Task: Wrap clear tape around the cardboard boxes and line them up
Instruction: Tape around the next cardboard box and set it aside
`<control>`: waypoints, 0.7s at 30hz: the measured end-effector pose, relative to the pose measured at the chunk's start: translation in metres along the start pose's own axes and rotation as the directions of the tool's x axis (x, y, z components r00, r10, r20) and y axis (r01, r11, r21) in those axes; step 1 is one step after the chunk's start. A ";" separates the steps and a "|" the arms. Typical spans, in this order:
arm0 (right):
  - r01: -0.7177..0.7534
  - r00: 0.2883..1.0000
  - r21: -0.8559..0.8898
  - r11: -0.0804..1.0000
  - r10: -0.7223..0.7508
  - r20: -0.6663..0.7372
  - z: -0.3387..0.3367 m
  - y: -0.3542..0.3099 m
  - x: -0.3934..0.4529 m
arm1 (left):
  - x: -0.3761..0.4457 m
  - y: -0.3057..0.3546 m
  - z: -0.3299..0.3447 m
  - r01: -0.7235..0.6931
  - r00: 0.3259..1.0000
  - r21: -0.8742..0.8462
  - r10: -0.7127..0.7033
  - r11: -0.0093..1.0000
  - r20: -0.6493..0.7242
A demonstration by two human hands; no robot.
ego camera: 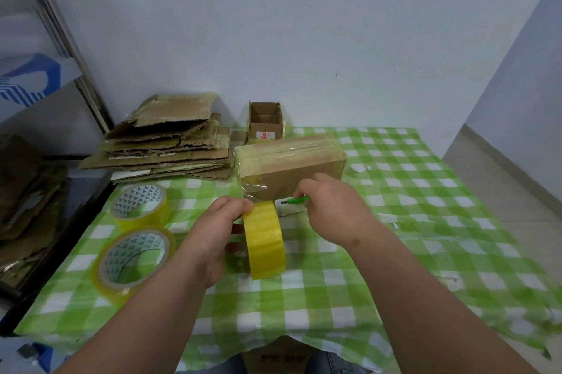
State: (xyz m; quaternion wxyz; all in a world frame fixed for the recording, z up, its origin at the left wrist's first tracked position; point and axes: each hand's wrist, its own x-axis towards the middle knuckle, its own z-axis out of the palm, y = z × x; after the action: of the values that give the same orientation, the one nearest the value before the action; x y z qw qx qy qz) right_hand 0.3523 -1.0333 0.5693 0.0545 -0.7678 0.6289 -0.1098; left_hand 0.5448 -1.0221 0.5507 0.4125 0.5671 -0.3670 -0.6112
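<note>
Half the green cutter (296,199) hidden.

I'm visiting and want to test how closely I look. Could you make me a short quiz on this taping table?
1. True or false: the left hand holds the upright tape roll.
2. How many other tape rolls lie flat on the checked cloth?
3. What does the right hand hold near the taped box: (a) a green-handled cutter, (b) a marker, (c) nothing?

Key: 1 true. 2 two, one behind the other. 3 a.
</note>
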 end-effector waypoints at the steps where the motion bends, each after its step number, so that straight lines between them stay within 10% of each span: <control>1: -0.048 0.999 0.045 0.998 0.048 0.013 0.006 0.003 -0.003 | 0.000 0.000 0.000 -0.001 1.000 0.001 0.001 1.000 0.000; 10: -0.296 0.955 0.146 0.944 0.294 0.034 0.042 0.001 -0.011 | -0.002 0.001 -0.001 -0.005 1.000 0.000 0.005 1.000 0.008; 15: -0.338 0.936 0.738 0.584 0.290 0.199 0.021 -0.034 -0.001 | -0.003 0.001 -0.002 -0.004 1.000 0.001 0.004 1.000 0.014; 21: -0.539 0.822 0.823 0.179 0.326 0.467 0.021 -0.052 0.010 | -0.004 0.001 -0.006 0.007 1.000 0.003 -0.007 1.000 0.026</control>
State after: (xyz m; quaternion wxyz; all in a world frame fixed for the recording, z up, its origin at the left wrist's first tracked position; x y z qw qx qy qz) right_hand 0.4089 -1.0332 0.5616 0.5720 -0.3857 0.6290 -0.3582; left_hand 0.5506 -1.0189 0.5523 0.4048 0.5609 -0.3713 -0.6193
